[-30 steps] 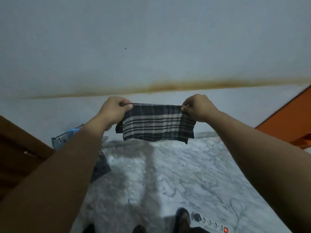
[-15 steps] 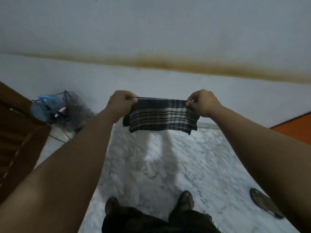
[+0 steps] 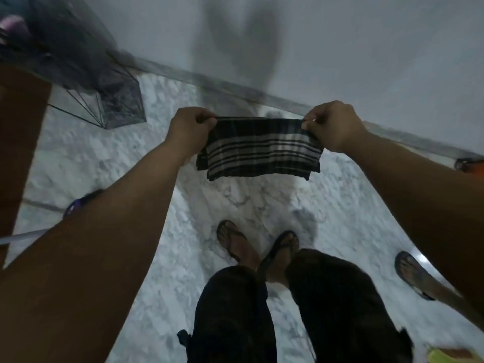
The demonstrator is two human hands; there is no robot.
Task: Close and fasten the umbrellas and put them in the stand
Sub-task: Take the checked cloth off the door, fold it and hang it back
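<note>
**A:** What are the hands holding?

**B:** One plaid cloth point(image 3: 259, 150), held by its top edge. The left grip point(image 3: 192, 129) curls its fingers over the left corner. The right grip point(image 3: 335, 127) pinches the right corner between thumb and fingers. The cloth hangs flat between them, above a marble floor point(image 3: 117, 158).

**A:** What could go wrong?

**B:** Each hold is only on a corner. If either loosens, the cloth would likely swing down or drop. Another person's foot point(image 3: 411, 273) stands below and right of the right grip. Stepping sideways while watching the cloth could cause a stumble. The stand looks like light wire, so a careless push might tip it.

**A:** How are the arms placed?

**B:** Both reach forward, almost straight, with the backs of the hands up. The grips are level and the cloth's width apart.

**A:** Where are the umbrellas?

**B:** A wire stand point(image 3: 123, 106) sits by the wall, up and left of the left grip and well apart from it. A dark mass point(image 3: 65, 48) fills it, probably umbrellas, but it is too blurred to be sure. The cloth may be an umbrella sleeve; I cannot tell.
</note>
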